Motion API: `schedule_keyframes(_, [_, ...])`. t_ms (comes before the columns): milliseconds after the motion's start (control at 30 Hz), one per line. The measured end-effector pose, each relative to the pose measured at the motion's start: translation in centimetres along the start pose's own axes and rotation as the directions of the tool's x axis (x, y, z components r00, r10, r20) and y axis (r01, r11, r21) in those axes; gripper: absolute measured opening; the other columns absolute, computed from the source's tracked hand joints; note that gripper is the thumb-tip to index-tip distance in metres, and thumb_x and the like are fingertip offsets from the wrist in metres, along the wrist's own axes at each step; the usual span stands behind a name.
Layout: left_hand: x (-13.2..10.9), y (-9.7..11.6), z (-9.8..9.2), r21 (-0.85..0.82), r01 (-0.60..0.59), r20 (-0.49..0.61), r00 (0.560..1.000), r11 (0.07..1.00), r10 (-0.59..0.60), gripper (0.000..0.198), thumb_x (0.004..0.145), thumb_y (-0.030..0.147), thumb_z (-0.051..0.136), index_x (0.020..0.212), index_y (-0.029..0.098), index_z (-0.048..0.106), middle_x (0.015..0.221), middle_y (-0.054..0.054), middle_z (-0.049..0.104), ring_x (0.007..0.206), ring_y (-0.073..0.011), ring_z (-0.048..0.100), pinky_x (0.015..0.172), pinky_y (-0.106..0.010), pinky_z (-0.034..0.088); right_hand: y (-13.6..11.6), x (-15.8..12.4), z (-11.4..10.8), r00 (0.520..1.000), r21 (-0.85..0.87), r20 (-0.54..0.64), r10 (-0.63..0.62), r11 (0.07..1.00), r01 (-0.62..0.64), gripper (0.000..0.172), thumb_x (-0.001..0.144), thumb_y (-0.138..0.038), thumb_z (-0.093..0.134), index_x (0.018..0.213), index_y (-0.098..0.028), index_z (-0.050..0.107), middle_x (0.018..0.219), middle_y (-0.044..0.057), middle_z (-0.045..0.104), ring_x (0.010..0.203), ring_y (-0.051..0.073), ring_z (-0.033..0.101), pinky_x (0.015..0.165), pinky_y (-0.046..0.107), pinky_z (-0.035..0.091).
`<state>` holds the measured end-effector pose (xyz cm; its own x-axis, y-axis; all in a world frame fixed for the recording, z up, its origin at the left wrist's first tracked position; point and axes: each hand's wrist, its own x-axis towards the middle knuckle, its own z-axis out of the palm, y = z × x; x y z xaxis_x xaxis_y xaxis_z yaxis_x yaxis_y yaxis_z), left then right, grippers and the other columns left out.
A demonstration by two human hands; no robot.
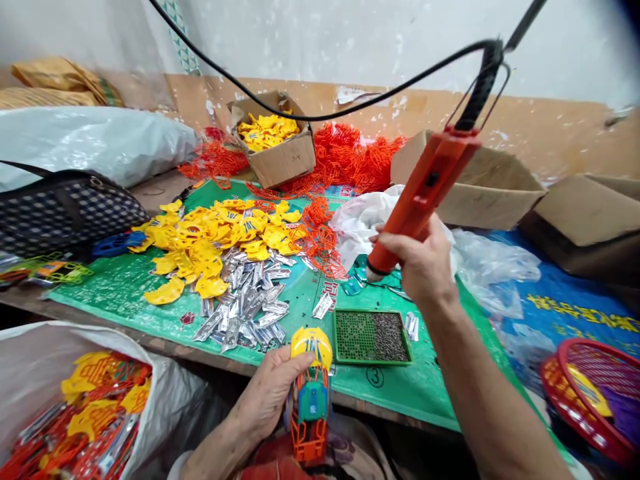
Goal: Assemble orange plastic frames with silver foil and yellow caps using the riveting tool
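The left hand point(267, 388) grips a plastic toy point(313, 403) near the green tray point(373, 363); it looks light and stiff, best pinched by its sides. The right hand point(431, 263) wraps a screwdriver point(425, 193), probably heavier, best held around its barrel.

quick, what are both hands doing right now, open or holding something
Left hand: closed, holding the yellow, orange and teal plastic assembly.
Right hand: closed around the orange corded tool, tip pointing down.

A circled 3 point(375, 377) is printed on the green table sheet point(117, 290).
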<state>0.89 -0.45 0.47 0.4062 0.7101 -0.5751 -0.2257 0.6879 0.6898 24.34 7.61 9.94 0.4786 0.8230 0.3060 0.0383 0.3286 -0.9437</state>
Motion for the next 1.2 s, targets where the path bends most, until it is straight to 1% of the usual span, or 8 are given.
schedule_keyframes(100, [0.2,-0.2,0.1,0.024,-0.009,-0.024,1.000,1.000,0.010,0.031,0.071,0.040,0.080,0.075,0.012,0.067,0.057,-0.001,0.066,0.042,-0.0088,0.055,0.043,-0.018,0.044,1.9,-3.0,0.7,0.990,-0.100,-0.142,-0.011,0.995,-0.004,0.039,0.060,-0.025,0.078,0.092,-0.020,0.057,0.074,-0.003,0.065,0.060,0.013,0.059,0.058,0.031,0.051])
schedule_keyframes(200, [0.4,-0.3,0.0,0.032,0.014,-0.033,0.999,0.999,-0.013,0.033,0.071,0.041,0.080,0.076,0.011,0.068,0.059,-0.003,0.069,0.044,-0.0104,0.057,0.044,-0.019,0.046,3.2,-5.4,0.4,0.991,-0.093,-0.134,0.029,0.995,-0.042,0.035,0.063,-0.034,0.079,0.087,-0.020,0.057,0.069,-0.004,0.062,0.054,0.012,0.057,0.055,0.031,0.051])
schedule_keyframes(300, [0.5,-0.2,-0.1,-0.001,0.037,-0.032,0.999,0.999,-0.037,0.033,0.069,0.040,0.081,0.079,0.011,0.069,0.063,-0.005,0.071,0.046,-0.0121,0.059,0.047,-0.022,0.049,3.5,-6.6,-0.2,0.993,-0.050,-0.112,0.045,0.997,-0.051,0.037,0.063,-0.034,0.080,0.090,-0.021,0.059,0.066,-0.004,0.062,0.053,0.013,0.058,0.054,0.032,0.051])
schedule_keyframes(433, [0.5,-0.1,-0.1,-0.026,0.050,-0.025,0.998,0.998,-0.051,0.033,0.070,0.040,0.081,0.080,0.012,0.068,0.062,-0.004,0.070,0.048,-0.0139,0.062,0.047,-0.023,0.050,3.3,-7.0,-0.5,0.992,0.018,-0.105,0.074,0.997,-0.073,0.059,0.061,-0.030,0.081,0.114,-0.020,0.057,0.065,-0.006,0.062,0.052,0.014,0.058,0.054,0.032,0.049])
schedule_keyframes(500, [0.4,-0.1,-0.1,-0.020,0.046,-0.026,0.999,0.999,-0.046,0.031,0.071,0.039,0.080,0.080,0.012,0.067,0.063,-0.004,0.070,0.048,-0.0137,0.062,0.047,-0.023,0.050,3.4,-7.0,-0.5,0.992,0.025,-0.102,0.077,0.997,-0.075,0.062,0.061,-0.028,0.081,0.118,-0.020,0.057,0.065,-0.006,0.062,0.052,0.014,0.058,0.054,0.032,0.050])
schedule_keyframes(700, [0.3,-0.1,-0.1,-0.036,0.074,-0.009,0.997,0.997,-0.074,0.031,0.074,0.036,0.078,0.089,0.010,0.070,0.070,-0.009,0.074,0.052,-0.0153,0.064,0.050,-0.024,0.052,3.8,-7.2,-0.6,0.992,-0.012,-0.091,0.092,0.996,-0.094,0.041,0.062,-0.029,0.079,0.098,-0.019,0.063,0.065,-0.003,0.062,0.054,0.015,0.058,0.058,0.036,0.052])
schedule_keyframes(900, [0.3,0.1,-0.2,-0.043,0.089,-0.014,0.996,0.995,-0.090,0.028,0.074,0.035,0.078,0.085,0.010,0.071,0.068,-0.008,0.073,0.052,-0.0141,0.064,0.051,-0.023,0.052,4.2,-7.3,-0.8,0.992,-0.046,-0.095,0.085,0.995,-0.090,0.046,0.063,-0.029,0.078,0.105,-0.019,0.060,0.069,-0.003,0.063,0.055,0.015,0.059,0.058,0.035,0.052])
schedule_keyframes(1200, [0.2,0.3,0.1,-0.036,0.102,-0.029,0.994,0.994,-0.103,0.028,0.073,0.035,0.079,0.081,0.010,0.072,0.068,-0.009,0.074,0.053,-0.0139,0.063,0.051,-0.023,0.051,4.3,-7.5,-0.9,0.991,-0.052,-0.105,0.088,0.994,-0.093,0.036,0.062,-0.031,0.079,0.091,-0.020,0.063,0.068,-0.003,0.064,0.055,0.015,0.059,0.060,0.036,0.054])
